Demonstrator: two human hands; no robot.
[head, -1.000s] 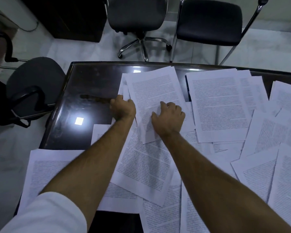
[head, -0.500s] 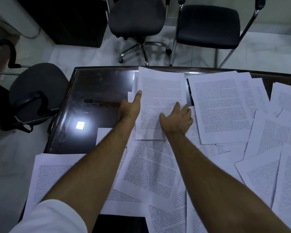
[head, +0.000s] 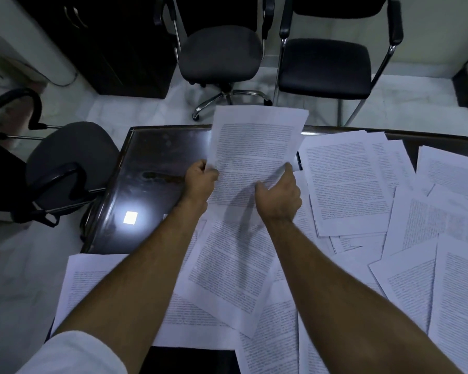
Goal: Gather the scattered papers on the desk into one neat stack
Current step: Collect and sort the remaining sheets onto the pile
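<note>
A small bundle of printed white sheets (head: 257, 147) is held up off the dark glossy desk (head: 157, 155), tilted away from me, its top edge reaching past the desk's far rim. My left hand (head: 199, 182) grips the bundle's left edge. My right hand (head: 280, 191) holds its lower right edge, thumb on the printed face. Several more printed sheets lie scattered and overlapping: one large sheet (head: 233, 271) between my forearms, one at the near left (head: 89, 287), and a spread on the right (head: 346, 184).
Beyond the desk stand a swivel chair (head: 219, 55) and a black chair with chrome legs (head: 324, 66). Another armchair (head: 68, 157) sits off the desk's left edge. A dark cabinet (head: 106, 41) stands at the back left. A lamp reflection (head: 130, 217) glints on the desk.
The sheets that lay flat under my hands have been squared together and lifted off the desk. Both hands went from pressing on the paper to gripping its edges.
</note>
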